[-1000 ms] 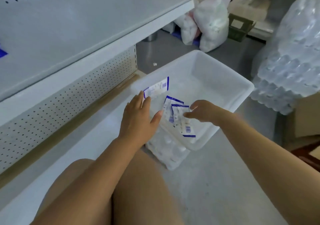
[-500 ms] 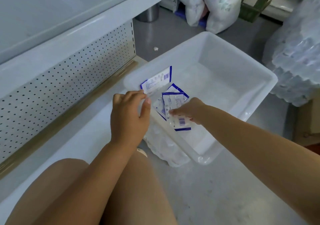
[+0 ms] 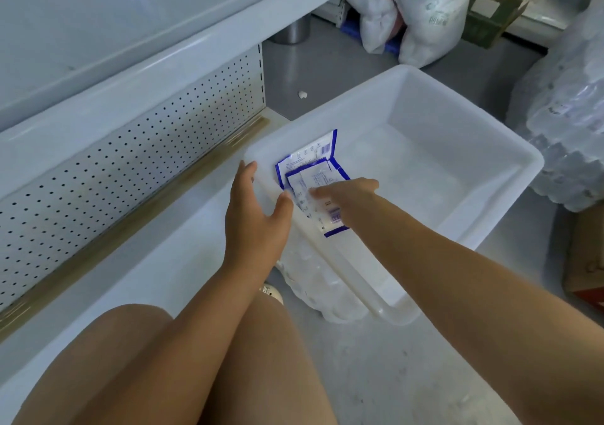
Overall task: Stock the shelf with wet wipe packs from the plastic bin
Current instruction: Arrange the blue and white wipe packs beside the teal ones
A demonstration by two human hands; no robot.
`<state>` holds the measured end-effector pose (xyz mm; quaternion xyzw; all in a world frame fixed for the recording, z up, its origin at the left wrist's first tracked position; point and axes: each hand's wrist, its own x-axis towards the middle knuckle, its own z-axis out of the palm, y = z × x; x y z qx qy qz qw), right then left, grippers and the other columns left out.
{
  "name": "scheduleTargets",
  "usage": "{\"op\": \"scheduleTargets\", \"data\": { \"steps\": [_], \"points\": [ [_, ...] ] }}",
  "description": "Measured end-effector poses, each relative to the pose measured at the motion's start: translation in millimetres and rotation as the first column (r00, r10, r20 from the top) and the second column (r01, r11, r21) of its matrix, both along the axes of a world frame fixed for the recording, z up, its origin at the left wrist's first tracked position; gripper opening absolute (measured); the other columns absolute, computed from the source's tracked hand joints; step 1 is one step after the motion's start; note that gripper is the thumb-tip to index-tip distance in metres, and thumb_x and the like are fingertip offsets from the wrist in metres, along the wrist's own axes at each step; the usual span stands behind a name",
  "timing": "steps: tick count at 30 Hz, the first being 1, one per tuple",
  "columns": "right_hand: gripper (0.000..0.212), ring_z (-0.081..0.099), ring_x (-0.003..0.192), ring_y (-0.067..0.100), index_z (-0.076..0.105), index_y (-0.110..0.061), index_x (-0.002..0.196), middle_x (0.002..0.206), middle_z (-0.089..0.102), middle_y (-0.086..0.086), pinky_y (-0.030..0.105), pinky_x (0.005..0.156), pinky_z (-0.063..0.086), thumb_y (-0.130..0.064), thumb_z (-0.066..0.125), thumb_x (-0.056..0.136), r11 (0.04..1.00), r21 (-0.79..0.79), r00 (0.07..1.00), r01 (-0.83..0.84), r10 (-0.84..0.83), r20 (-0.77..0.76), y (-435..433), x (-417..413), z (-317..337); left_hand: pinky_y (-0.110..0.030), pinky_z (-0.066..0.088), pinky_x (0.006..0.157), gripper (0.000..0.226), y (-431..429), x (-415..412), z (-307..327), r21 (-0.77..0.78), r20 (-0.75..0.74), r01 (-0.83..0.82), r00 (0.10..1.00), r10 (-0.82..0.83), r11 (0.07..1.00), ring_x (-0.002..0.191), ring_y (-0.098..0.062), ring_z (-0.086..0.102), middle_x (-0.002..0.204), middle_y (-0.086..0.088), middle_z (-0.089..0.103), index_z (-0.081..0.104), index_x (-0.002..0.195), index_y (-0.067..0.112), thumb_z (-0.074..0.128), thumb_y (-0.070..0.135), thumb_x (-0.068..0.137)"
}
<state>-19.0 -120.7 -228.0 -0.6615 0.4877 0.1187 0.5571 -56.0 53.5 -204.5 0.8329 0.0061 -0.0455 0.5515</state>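
A white plastic bin stands on the floor beside the shelf. A few white wet wipe packs with blue edges lie against its near left wall. My right hand reaches into the bin and lies on top of the packs; its fingertips are blurred. My left hand hovers over the bin's left rim with its fingers spread and thumb apart, holding nothing. The bottom shelf runs along the left, white and bare.
A perforated back panel rises behind the bottom shelf, and an upper shelf overhangs it. Shrink-wrapped bottle packs stand at the right, another lies under the bin's near corner. White sacks and a cardboard box sit at the back. My knees fill the lower frame.
My right hand has pushed the packs together against the bin's left wall. My left hand has opened and moved to the bin's rim. The view has tilted further down.
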Motion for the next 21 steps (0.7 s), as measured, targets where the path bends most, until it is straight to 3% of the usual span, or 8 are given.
{"op": "scheduleTargets", "data": {
  "steps": [3,7,11,14,18,21],
  "points": [
    [0.071,0.071,0.086,0.026,0.057,-0.017,0.115,0.105,0.071,0.005,0.037,0.062,0.059,-0.031,0.098,0.059,0.998,0.044,0.998,-0.051,0.05,0.026,-5,-3,-3,-0.046,0.043,0.115,0.066,0,2,-1,-0.044,-0.011,-0.012,1.0,0.012,0.999,0.144,-0.006,0.037,0.157,0.002,0.043,0.035,0.154,0.027,0.067,0.026,0.096],
    [0.053,0.077,0.077,0.028,0.071,-0.016,0.104,0.094,0.079,0.005,0.049,0.072,0.064,-0.025,0.098,0.06,0.98,0.13,0.986,-0.147,0.135,0.101,-18,-4,-4,-0.047,0.047,0.111,0.066,2,3,-2,-0.053,-0.014,-0.005,1.0,0.004,0.999,0.141,-0.005,0.04,0.154,0.003,0.045,0.035,0.153,0.028,0.067,0.028,0.096],
    [0.053,0.076,0.082,0.029,0.07,-0.017,0.104,0.098,0.077,0.005,0.045,0.074,0.064,-0.033,0.098,0.061,0.959,-0.113,0.956,-0.26,0.272,0.11,-34,-4,3,-0.043,0.051,0.108,0.066,5,5,-4,-0.046,-0.017,0.022,1.0,-0.023,0.999,0.138,-0.007,0.044,0.153,0.003,0.045,0.034,0.152,0.031,0.068,0.029,0.096],
    [0.047,0.073,0.085,0.02,0.068,-0.018,0.105,0.099,0.074,-0.002,0.035,0.073,0.063,-0.033,0.094,0.069,0.817,-0.315,0.843,-0.483,0.532,0.085,-50,-6,17,-0.017,0.045,0.101,0.066,6,4,-2,-0.037,-0.009,0.038,0.999,-0.039,0.999,0.133,-0.001,0.042,0.154,0.006,0.043,0.034,0.153,0.03,0.067,0.027,0.096],
    [0.055,0.069,0.096,0.015,0.063,-0.022,0.116,0.112,0.068,-0.008,0.024,0.069,0.058,-0.031,0.092,0.071,0.641,-0.436,0.684,-0.631,0.725,0.075,-58,-1,33,-0.026,0.039,0.11,0.067,6,4,-1,-0.037,0.001,0.039,0.999,-0.039,0.999,0.142,-0.004,0.037,0.159,0.006,0.039,0.033,0.154,0.03,0.067,0.028,0.096],
    [0.082,0.056,0.116,0.014,0.05,-0.02,0.141,0.128,0.053,-0.008,0.03,0.096,0.054,-0.023,0.092,0.071,0.58,-0.535,0.606,-0.614,0.781,0.151,-51,12,29,-0.036,0.042,0.114,0.067,7,4,1,-0.035,-0.019,0.043,0.999,-0.044,0.998,0.143,-0.009,0.038,0.16,0.007,0.038,0.033,0.154,0.032,0.067,0.031,0.097]
  ]
}}
